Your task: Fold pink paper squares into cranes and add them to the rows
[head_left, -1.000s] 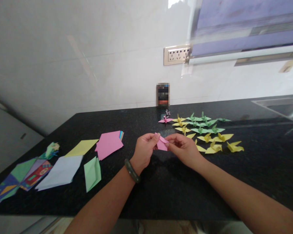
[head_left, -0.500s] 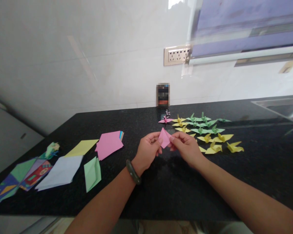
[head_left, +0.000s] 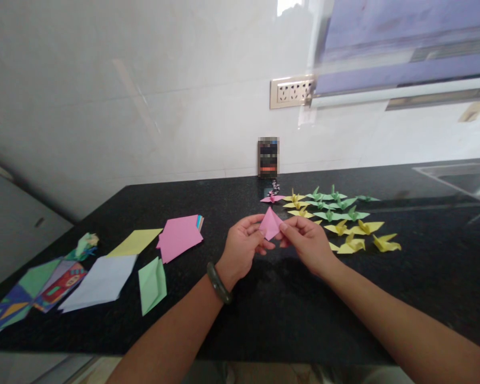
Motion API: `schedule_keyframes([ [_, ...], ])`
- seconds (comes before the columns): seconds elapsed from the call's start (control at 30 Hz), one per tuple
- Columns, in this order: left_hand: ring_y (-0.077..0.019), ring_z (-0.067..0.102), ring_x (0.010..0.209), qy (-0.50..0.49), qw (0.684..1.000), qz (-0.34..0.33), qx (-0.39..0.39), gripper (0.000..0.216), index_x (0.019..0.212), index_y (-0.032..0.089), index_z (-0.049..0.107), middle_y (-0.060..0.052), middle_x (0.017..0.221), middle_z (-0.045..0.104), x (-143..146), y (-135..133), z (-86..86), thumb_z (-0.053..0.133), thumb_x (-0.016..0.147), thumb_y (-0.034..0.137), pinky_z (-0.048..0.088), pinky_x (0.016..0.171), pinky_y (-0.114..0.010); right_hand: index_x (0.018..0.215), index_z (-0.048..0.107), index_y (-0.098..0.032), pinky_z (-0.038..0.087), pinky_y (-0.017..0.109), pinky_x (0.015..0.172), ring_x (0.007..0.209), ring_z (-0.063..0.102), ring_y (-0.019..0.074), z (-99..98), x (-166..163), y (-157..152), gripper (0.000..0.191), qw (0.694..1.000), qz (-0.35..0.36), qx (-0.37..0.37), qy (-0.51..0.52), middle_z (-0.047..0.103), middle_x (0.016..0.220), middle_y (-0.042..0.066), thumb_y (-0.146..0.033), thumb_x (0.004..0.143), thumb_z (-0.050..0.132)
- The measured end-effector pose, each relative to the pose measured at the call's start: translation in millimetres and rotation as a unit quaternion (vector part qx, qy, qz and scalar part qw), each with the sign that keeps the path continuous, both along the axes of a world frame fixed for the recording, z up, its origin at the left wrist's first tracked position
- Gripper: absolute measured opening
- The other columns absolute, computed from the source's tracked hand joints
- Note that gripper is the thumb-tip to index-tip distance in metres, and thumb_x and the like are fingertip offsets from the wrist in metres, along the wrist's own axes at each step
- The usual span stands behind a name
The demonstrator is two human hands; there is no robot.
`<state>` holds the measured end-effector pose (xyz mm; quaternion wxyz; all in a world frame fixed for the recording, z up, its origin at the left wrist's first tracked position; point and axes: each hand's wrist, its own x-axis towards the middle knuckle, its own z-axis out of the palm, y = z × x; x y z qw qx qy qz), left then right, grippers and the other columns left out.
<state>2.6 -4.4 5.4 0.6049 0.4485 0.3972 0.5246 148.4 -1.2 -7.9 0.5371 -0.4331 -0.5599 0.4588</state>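
A small pink origami paper (head_left: 270, 224), folded into a diamond with its point away from me, is held above the black counter. My left hand (head_left: 246, 242) pinches its left edge between thumb and fingers; a dark green bangle (head_left: 218, 282) circles that wrist. On the other edge, my right hand (head_left: 304, 237) grips the paper the same way. Just beyond stands a finished pink paper crane (head_left: 272, 198). Rows of yellow paper cranes (head_left: 351, 244) and green paper cranes (head_left: 330, 214) spread out to the right, some partly hidden behind my right hand.
Left on the counter (head_left: 240, 330) lie a pink paper stack (head_left: 180, 237), a folded green paper (head_left: 152, 287), white sheets (head_left: 100, 282), a yellow sheet (head_left: 135, 242) and a colourful packet (head_left: 32, 293). A blurred phone-like object (head_left: 268, 157) leans against the wall below a socket panel (head_left: 291, 92).
The pink paper has tilted slightly and its lower tip sits a little higher between my fingers. Both hands keep their hold, and the view has shifted very slightly.
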Motion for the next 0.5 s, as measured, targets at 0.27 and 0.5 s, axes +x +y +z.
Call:
schedule_keyframes([
  [0.27,-0.0135,0.066,0.064,-0.078,0.996,0.005,-0.048,0.015,0.085,0.012,0.058,-0.005,0.069,0.068,0.5,0.7,0.3,0.062,0.074,0.023,0.05,0.055,-0.019,0.068,0.054,-0.016,0.04,0.022,0.047,0.045,0.05,0.0088,2.4,-0.7,0.8,0.023,0.999,0.005,-0.03,0.009,0.058,0.056,-0.001,-0.037,0.074,0.058],
  [0.5,-0.0158,0.066,0.068,-0.064,0.996,-0.008,-0.065,0.021,0.078,0.01,0.06,-0.01,0.077,0.068,2.4,-0.1,-0.5,0.06,0.077,0.03,0.05,0.059,-0.022,0.086,0.056,-0.018,0.037,0.024,0.047,0.052,0.043,0.0111,-1.5,4.2,2.8,0.015,0.953,-0.14,0.177,-0.202,0.045,0.06,-0.003,-0.028,0.075,0.058],
])
